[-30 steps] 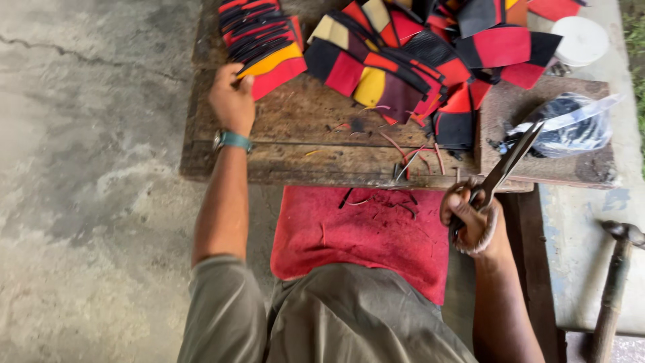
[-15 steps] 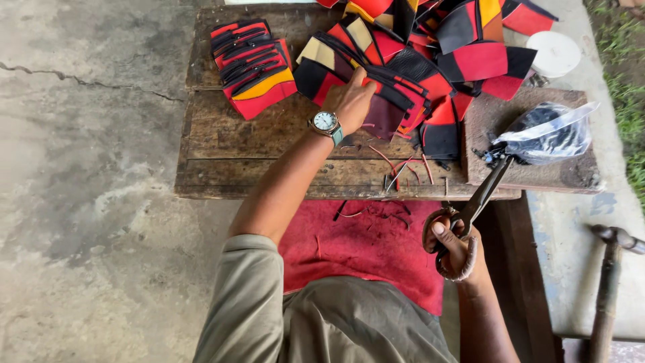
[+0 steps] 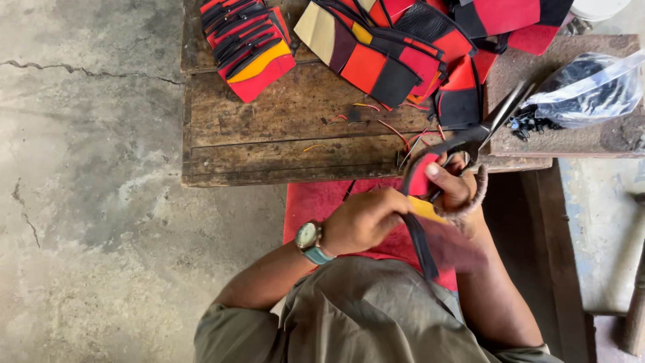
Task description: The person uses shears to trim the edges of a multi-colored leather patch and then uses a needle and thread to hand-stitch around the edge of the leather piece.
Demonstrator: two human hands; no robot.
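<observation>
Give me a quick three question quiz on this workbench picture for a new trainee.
1. True or false: the right hand holds scissors.
2. What does the left hand grip?
A. a hammer
B. a red, yellow and black leather piece
C. a plastic bag
3. Which wrist wears the watch?

Key: 1 true; 2 B; 3 left.

Hammer (image 3: 635,316) cut by right edge; piece (image 3: 430,235) blurred.
</observation>
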